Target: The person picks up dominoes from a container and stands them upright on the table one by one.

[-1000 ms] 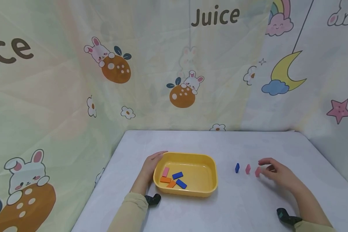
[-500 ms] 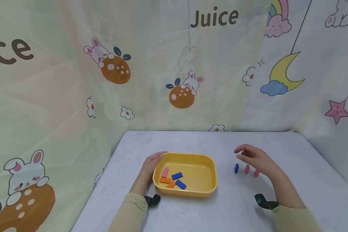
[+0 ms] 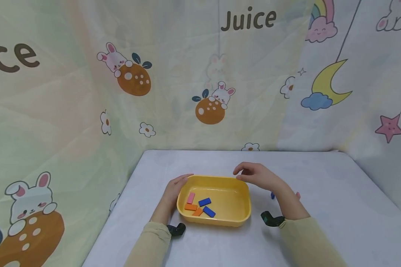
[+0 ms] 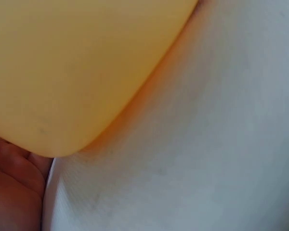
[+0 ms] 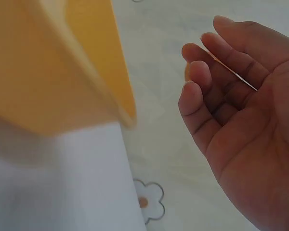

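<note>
A yellow tray (image 3: 238, 221) sits on the table with several small flat blocks lying at its left end: a pink block (image 3: 191, 198), two orange blocks (image 3: 191, 207) and two blue blocks (image 3: 205, 201). Along the tray's left side rests my left hand (image 3: 170, 194), its fingers extended toward the back corner. My right hand (image 3: 258, 176) is over the tray's back right corner; the right wrist view shows its fingers (image 5: 192, 103) loosely bent and nothing between them. Behind the right forearm peek a blue block (image 3: 272, 195) and a pink block (image 3: 298, 195), both mostly hidden.
A white-covered table (image 3: 347, 193) stretches out around the tray. Behind it hangs a printed cloth (image 3: 173, 74) with rabbits, flowers and a moon. Each wrist wears a black device (image 3: 272, 219).
My right hand has moved left from beside the standing blocks to the tray's back right corner, its forearm now covering much of them. The left hand and tray stay put.
</note>
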The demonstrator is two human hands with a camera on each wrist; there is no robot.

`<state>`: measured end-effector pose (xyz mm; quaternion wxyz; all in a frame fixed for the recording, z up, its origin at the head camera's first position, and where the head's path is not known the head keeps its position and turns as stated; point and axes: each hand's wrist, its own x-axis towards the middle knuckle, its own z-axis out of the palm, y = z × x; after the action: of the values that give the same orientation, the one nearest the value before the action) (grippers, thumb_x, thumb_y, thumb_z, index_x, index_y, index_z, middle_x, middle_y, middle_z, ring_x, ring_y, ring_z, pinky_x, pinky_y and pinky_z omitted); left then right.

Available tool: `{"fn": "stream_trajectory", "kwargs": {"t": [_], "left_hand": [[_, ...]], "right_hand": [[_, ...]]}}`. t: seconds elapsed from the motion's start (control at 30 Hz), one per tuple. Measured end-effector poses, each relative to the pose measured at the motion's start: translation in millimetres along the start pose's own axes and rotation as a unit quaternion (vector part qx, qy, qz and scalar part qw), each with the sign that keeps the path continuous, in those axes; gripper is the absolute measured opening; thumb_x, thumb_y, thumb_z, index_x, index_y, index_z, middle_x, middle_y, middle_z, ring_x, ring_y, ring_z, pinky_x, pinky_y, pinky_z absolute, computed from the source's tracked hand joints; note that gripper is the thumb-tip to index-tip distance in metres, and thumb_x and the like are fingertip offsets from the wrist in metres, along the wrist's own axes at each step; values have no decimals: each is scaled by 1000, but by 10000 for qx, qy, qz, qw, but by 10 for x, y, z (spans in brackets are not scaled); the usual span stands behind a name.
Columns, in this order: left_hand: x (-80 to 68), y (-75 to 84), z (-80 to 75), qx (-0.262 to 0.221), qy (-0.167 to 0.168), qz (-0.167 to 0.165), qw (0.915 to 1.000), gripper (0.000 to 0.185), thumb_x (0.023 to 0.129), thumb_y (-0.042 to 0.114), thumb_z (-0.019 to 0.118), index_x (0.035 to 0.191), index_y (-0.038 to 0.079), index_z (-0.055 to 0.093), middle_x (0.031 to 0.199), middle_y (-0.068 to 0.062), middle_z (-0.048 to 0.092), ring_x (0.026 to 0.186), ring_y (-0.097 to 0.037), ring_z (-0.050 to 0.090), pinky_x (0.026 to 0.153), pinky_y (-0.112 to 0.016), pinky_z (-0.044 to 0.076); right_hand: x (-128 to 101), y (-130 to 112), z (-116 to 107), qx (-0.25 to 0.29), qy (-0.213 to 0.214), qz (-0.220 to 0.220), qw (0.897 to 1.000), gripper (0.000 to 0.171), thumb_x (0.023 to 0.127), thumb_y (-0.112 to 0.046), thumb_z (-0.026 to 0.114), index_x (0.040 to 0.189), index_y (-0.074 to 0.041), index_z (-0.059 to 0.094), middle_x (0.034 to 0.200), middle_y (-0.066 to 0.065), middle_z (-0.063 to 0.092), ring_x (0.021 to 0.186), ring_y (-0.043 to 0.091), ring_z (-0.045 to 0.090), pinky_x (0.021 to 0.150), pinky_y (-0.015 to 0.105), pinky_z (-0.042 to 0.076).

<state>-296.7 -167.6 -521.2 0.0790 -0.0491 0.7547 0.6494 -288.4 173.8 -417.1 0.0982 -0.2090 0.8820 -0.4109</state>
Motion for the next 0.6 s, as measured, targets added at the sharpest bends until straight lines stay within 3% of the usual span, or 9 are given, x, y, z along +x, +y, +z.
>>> {"fn": "stream_trajectory", "kwargs": {"t": [0.3,0.6], "left_hand": [[0,5,14,40,58,114,9999,38,98,53,50,124,32,68,129,6,67,125,-18,60,107,-40,49],[15,-23,0,75,60,174,9998,37,97,53,51,124,32,68,129,6,67,128,-19,58,110,-42,47]], "right_hand": [[325,-170,256,-182,-528,-33,9984,17,93,-29,68,110,-26,70,109,-6,68,93,17,59,84,31,55],[493,-294,468,-244,-1114,-9,9935,20,93,-28,68,112,-23,71,109,-7,68,97,17,61,87,33,56]]}}
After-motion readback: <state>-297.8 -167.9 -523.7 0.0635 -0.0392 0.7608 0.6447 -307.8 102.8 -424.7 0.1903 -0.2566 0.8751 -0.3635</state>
